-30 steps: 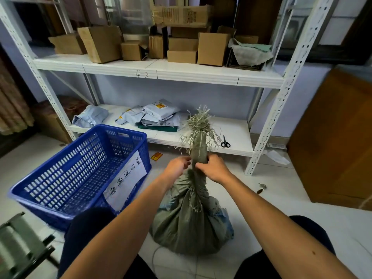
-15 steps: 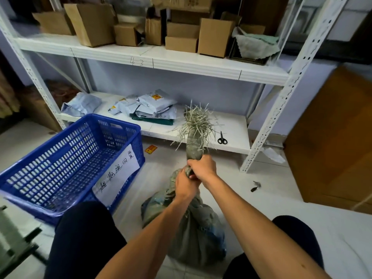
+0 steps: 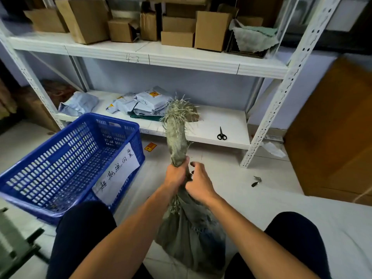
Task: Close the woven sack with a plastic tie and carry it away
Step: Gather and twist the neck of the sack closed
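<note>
The grey-green woven sack (image 3: 191, 238) stands on the tiled floor between my knees. Its neck is twisted into a tall rope that ends in a frayed tuft (image 3: 179, 111). My left hand (image 3: 176, 176) is clenched around the neck at its base. Beside it, slightly lower and to the right, my right hand (image 3: 201, 186) presses into the gathered fabric, with its upper fingers curled loosely. A small dark bit shows between the two hands; I cannot tell whether it is the plastic tie.
A blue plastic basket (image 3: 112, 120) with a paper label sits tilted to the left. A white metal rack (image 3: 281, 97) stands ahead with parcels, cardboard boxes and black scissors (image 3: 221, 134). A brown board (image 3: 332, 127) leans at right. A green stool (image 3: 16, 248) is at lower left.
My right hand has come down from the top of the neck to just beside and below the left. My left hand has shifted up to grip the neck. The twisted neck leans slightly left.
</note>
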The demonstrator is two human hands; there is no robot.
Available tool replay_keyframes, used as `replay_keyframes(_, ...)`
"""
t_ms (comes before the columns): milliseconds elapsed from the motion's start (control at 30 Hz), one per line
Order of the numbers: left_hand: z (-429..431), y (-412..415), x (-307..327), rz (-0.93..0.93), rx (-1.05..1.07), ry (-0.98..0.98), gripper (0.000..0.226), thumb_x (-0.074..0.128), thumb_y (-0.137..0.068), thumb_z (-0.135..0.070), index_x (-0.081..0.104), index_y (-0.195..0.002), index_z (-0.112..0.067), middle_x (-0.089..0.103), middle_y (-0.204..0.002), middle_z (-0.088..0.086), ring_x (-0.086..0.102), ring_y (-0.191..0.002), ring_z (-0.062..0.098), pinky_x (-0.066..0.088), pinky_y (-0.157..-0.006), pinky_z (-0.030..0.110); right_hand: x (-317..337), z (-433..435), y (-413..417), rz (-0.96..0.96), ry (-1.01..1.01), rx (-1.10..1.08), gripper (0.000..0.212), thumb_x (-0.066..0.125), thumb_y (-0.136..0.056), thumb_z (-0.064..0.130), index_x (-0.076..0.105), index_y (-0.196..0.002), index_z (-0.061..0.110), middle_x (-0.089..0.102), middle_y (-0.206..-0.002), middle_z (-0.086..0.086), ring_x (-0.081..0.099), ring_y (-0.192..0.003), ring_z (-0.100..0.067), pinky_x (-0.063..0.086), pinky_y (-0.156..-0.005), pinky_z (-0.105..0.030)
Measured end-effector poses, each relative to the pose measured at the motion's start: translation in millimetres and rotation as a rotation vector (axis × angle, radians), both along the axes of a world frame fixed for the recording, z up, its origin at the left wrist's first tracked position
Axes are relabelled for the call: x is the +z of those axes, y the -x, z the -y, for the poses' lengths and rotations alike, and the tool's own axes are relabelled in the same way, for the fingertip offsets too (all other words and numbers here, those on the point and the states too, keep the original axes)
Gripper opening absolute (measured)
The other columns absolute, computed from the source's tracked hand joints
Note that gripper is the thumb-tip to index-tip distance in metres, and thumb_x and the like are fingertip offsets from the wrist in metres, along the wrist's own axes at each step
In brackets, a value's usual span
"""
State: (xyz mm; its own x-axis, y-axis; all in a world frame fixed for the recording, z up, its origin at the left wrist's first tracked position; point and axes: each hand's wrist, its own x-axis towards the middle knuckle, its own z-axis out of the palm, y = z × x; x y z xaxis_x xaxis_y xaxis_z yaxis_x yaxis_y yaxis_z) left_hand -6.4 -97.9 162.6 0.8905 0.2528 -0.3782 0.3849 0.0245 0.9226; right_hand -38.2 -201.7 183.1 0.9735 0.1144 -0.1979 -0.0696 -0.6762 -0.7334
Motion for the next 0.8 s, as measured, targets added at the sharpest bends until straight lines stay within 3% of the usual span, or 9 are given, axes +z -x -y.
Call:
replay_keyframes(100, -7, -4, 7, -0.004, 0.043, 0.118, 0.043, 0.072, -0.086, -0.051, 0.063, -0.112, -0.018, 0.069, -0.1, 0.005, 0.065, -0.101, 0.027, 0.053, -0.098, 0.041, -16, 3, 4, -0.088, 0.082, 0.143, 0.106, 0.072, -0.08, 0.031, 0.005, -0.161, 0.018, 0.021, -0.166, -0.007, 0.031, -0.149, -0.029, 0.035, -0.118, -0.041)
replay_keyframes(233, -8, -3, 19, -0.001, 0.035, 0.253, 0.083, 0.077, -0.068, -0.065, 0.058, -0.131, -0.015, 0.07, -0.116, 0.006, 0.064, -0.11, 0.029, 0.05, -0.104, 0.047, -25, 1, 4, -0.072, 0.146, 0.194, 0.12, 0.079, -0.065, 0.049, 0.009, -0.159, 0.024, 0.04, -0.155, -0.006, 0.044, -0.139, -0.03, 0.045, -0.109, -0.046)
replay_keyframes(300, -7, -2, 26, 0.002, 0.024, 0.284, 0.083, 0.079, -0.065, -0.066, 0.06, -0.128, -0.015, 0.072, -0.112, 0.007, 0.067, -0.106, 0.028, 0.052, -0.102, 0.047, -23, -1, 3, -0.08, 0.131, 0.162, 0.101, 0.078, -0.07, 0.045, 0.025, -0.153, 0.021, 0.052, -0.144, -0.006, 0.053, -0.13, -0.03, 0.049, -0.103, -0.043)
replay_keyframes(367, -9, -4, 29, 0.0, 0.024, 0.291, 0.055, 0.079, -0.074, -0.058, 0.065, -0.106, -0.015, 0.074, -0.098, 0.009, 0.069, -0.092, 0.026, 0.057, -0.095, 0.045, -20, -2, 1, -0.077, 0.082, 0.147, 0.061, 0.07, -0.08, 0.031, 0.048, -0.136, 0.021, 0.063, -0.128, -0.007, 0.061, -0.117, -0.031, 0.053, -0.095, -0.042)
replay_keyframes(433, -12, -4, 35, -0.01, 0.012, 0.312, 0.048, 0.081, -0.075, -0.054, 0.065, -0.092, -0.013, 0.071, -0.079, 0.008, 0.067, -0.073, 0.023, 0.061, -0.08, 0.039, -16, -2, -1, -0.071, 0.004, 0.15, 0.033, 0.061, -0.088, 0.021, 0.062, -0.121, 0.018, 0.07, -0.118, -0.011, 0.065, -0.107, -0.031, 0.054, -0.092, -0.043)
replay_keyframes(533, -18, -1, 44, 0.009, -0.054, 0.38, 0.053, 0.084, -0.071, -0.055, 0.064, -0.094, -0.011, 0.062, -0.063, 0.002, 0.053, -0.05, 0.015, 0.049, -0.059, 0.031, -9, -2, -1, -0.088, -0.106, 0.139, 0.031, 0.061, -0.087, 0.017, 0.069, -0.117, 0.019, 0.073, -0.117, -0.01, 0.066, -0.106, -0.029, 0.053, -0.093, -0.04)
replay_keyframes(667, -21, -1, 58, -0.01, -0.144, 0.372, 0.052, 0.08, -0.072, -0.056, 0.062, -0.093, -0.012, 0.057, -0.059, 0.001, 0.037, -0.042, 0.012, 0.037, -0.05, 0.028, -9, -2, -2, -0.146, -0.174, 0.115, 0.042, 0.07, -0.073, 0.025, 0.073, -0.116, 0.023, 0.075, -0.111, -0.005, 0.068, -0.101, -0.023, 0.054, -0.091, -0.037)
replay_keyframes(800, -22, 4, 76, -0.032, -0.332, 0.364, 0.051, 0.065, -0.085, -0.06, 0.053, -0.078, -0.011, 0.051, -0.045, -0.005, 0.03, -0.034, 0.01, 0.029, -0.043, 0.024, -6, -2, -2, -0.193, -0.205, 0.1, 0.027, 0.075, -0.074, 0.023, 0.072, -0.1, 0.027, 0.075, -0.093, 0.001, 0.068, -0.087, -0.017, 0.052, -0.077, -0.031)
